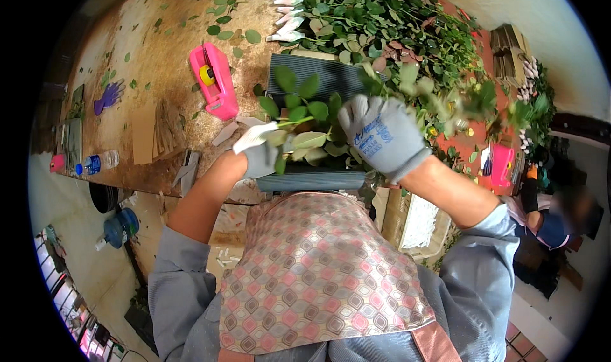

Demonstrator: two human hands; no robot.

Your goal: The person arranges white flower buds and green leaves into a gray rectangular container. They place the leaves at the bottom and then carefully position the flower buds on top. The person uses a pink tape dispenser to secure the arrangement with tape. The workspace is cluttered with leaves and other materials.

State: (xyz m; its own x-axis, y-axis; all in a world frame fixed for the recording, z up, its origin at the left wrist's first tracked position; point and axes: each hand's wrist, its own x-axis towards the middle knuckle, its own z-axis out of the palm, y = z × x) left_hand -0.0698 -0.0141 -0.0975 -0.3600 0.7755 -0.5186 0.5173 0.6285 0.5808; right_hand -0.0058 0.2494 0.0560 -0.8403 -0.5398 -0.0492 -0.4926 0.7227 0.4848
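Observation:
My left hand, in a grey glove, is low beside a leafy flower stem whose white-wrapped head lies over the back of that hand. Leaves hide its fingers, so their grip does not show. My right hand, in a grey glove with blue print, is closed around the same leafy stem, fingers curled down. Leaves to the right of it are blurred by motion. Under the stem lies a dark ridged sheet, its far part showing beyond the leaves.
A pink tape dispenser stands left of the sheet, near brown cardboard pieces. Leafy stems with white-wrapped heads pile up at the back. A water bottle and purple glove lie left. Another person is at right.

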